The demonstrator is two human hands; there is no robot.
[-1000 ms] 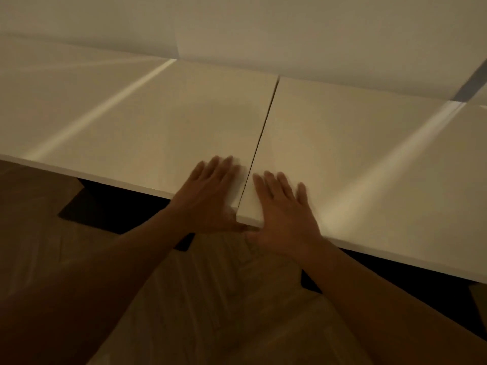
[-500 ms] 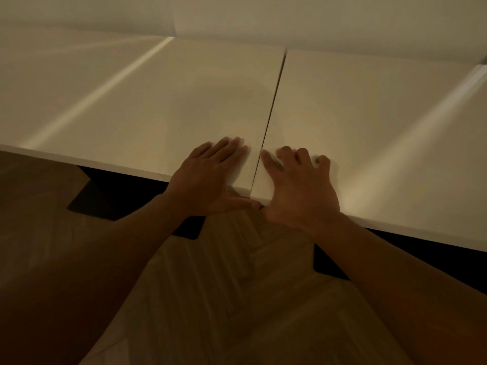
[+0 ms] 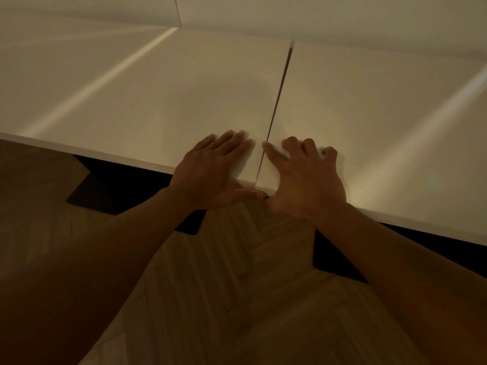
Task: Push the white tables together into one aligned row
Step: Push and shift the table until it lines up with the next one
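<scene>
Two white tables meet in front of me, the left table (image 3: 158, 96) and the right table (image 3: 369, 114), with a thin dark seam (image 3: 279, 96) between them. Their near edges almost line up at the seam. My left hand (image 3: 210, 169) lies flat on the left table's near right corner, thumb tucked along the front edge. My right hand (image 3: 308, 180) presses on the right table's near left corner with curled fingers, thumb below the edge. The two thumbs touch under the seam.
A pale wall (image 3: 316, 17) runs right behind the tables. Herringbone wood floor (image 3: 237, 272) lies below my arms. Dark table bases (image 3: 105, 191) (image 3: 334, 259) stand under each top. A bright light streak (image 3: 105, 77) crosses the left tabletop.
My right hand's fingers have gone from flat to curled on the corner. Both thumbs have come together under the seam. My view has shifted nearer and lower.
</scene>
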